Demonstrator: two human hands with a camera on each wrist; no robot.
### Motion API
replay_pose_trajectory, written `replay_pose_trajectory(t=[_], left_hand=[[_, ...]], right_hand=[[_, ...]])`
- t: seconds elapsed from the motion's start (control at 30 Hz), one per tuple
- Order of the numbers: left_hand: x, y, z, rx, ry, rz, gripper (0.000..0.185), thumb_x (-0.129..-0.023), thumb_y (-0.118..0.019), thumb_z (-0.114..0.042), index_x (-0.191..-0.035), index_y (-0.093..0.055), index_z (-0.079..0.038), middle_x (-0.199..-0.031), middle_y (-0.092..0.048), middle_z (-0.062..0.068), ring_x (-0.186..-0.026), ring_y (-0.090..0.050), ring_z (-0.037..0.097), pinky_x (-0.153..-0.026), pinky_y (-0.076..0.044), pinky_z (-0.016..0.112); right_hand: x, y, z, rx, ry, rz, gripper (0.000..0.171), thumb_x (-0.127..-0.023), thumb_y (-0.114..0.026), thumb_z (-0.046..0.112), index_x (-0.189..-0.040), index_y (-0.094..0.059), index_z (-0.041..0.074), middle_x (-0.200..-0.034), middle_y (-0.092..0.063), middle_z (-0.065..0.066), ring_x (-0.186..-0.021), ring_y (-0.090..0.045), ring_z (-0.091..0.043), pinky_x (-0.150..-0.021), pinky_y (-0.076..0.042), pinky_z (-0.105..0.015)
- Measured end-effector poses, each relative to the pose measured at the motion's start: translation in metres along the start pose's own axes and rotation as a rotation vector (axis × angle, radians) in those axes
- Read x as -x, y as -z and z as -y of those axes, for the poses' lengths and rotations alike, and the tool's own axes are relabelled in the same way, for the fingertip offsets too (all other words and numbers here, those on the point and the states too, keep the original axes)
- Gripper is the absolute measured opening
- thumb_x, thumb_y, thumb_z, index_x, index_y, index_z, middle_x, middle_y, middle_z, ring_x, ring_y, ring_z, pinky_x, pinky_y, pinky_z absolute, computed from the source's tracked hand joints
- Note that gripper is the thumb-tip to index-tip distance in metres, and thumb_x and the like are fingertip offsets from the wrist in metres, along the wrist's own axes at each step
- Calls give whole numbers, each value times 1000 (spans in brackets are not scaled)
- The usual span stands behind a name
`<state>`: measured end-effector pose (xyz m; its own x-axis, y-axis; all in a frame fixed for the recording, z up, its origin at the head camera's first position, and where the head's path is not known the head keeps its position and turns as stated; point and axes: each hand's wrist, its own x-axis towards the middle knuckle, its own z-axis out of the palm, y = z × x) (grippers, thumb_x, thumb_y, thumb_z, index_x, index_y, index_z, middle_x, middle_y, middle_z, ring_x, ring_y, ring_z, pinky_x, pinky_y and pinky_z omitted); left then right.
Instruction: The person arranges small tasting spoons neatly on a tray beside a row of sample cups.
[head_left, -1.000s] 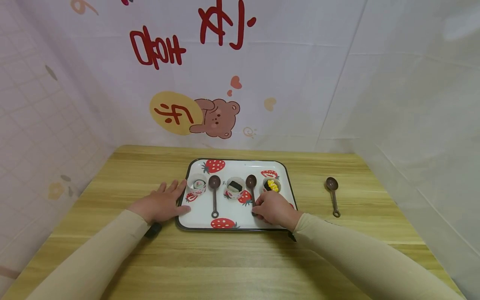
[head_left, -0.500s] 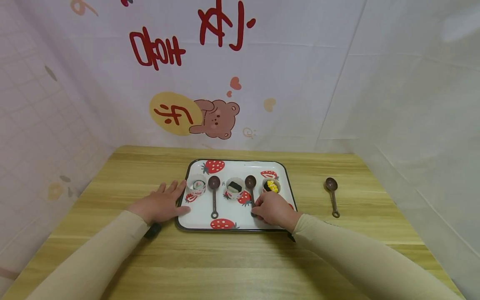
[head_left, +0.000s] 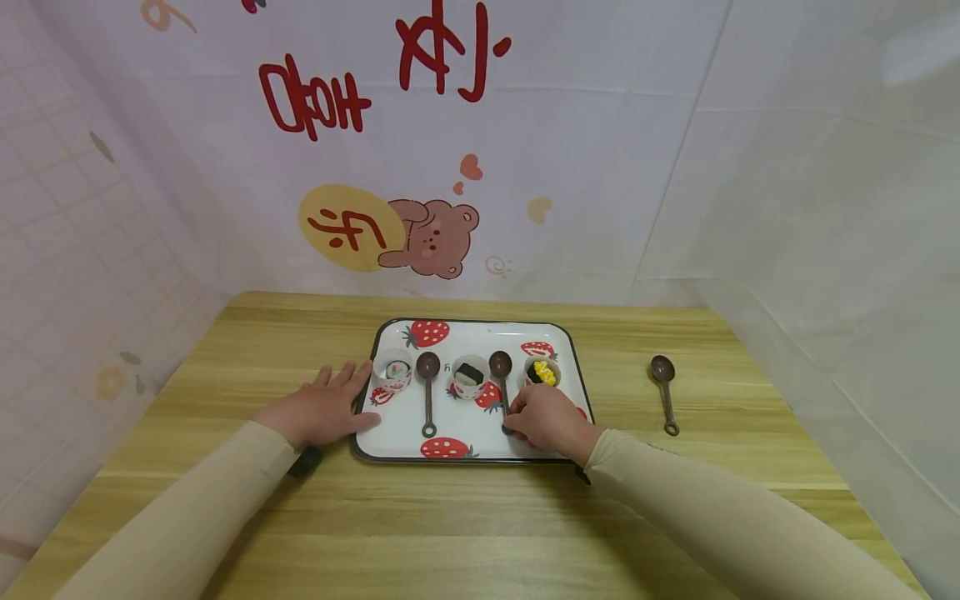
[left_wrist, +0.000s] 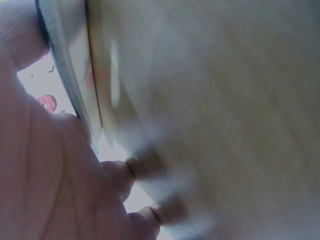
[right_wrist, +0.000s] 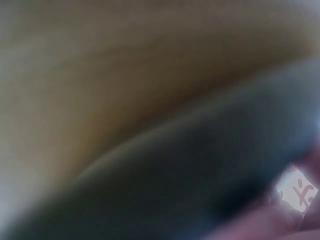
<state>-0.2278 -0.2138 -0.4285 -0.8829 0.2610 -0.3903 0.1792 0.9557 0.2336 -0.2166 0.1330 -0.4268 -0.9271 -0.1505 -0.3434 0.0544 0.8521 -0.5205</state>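
In the head view my right hand (head_left: pixel 551 421) lies over the tray's right front part. Its thumb and fingertips pinch the handle end of a brown spoon (head_left: pixel 501 367), whose bowl points away from me. My left hand (head_left: pixel 322 408) is spread at the left edge of the strawberry-print tray (head_left: pixel 495 446), thumb over the rim and fingers along its outside. Another brown spoon (head_left: pixel 428 367) lies on the tray between a paper cup with a sushi roll (head_left: pixel 394 372) and a middle cup holding sushi (head_left: pixel 471 377). The cup with yellow-topped sushi (head_left: pixel 542 373) stands just beyond my right hand.
A third brown spoon (head_left: pixel 664 383) lies on the wooden table (head_left: pixel 465 533) to the right of the tray. A white printed cloth (head_left: pixel 585 167) hangs behind the table, with pale cloth walls at both sides. The right wrist view is mostly blurred.
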Motion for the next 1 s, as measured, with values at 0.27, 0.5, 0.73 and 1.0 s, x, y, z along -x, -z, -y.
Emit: replay_pose_trajectory(t=[0.27, 0.5, 0.73, 1.0], left_hand=[[2, 2, -2, 8, 1, 3, 104, -98, -57, -69, -170, -12, -8, -173, -13, 31, -155, -8, 65, -120, -21, 78], [1, 1, -1, 19, -2, -2, 106, -97, -56, -71, -170, -12, -9, -173, -13, 31, -155, -7, 64, -121, -18, 78], [-2, -3, 3, 25, -3, -23, 108, -95, -56, -74, -170, -12, -11, -174, -13, 28, -156, -7, 62, -122, -18, 77], [3, -2, 1, -7, -32, -27, 103, -99, -54, -69, -170, -13, -7, -172, -15, 31, -154, -10, 66, -120, -23, 77]], right_hand=[[2, 0, -1, -14, -16, -1, 14, -95, -79, 24, -85, -74, 15, -65, -67, -1, -56, -54, -13, -53, -42, -23], [6, 1, -3, 5, 23, -43, 13, -94, -80, 26, -89, -74, 15, -66, -65, 1, -58, -56, -12, -54, -42, -24], [8, 1, -7, -9, 75, -94, 12, -93, -80, 24, -97, -74, 15, -82, -69, 2, -69, -59, -14, -59, -46, -26], [10, 2, -10, -64, 132, -122, 12, -93, -80, 23, -101, -73, 17, -83, -72, 4, -72, -61, -12, -62, -47, -28]])
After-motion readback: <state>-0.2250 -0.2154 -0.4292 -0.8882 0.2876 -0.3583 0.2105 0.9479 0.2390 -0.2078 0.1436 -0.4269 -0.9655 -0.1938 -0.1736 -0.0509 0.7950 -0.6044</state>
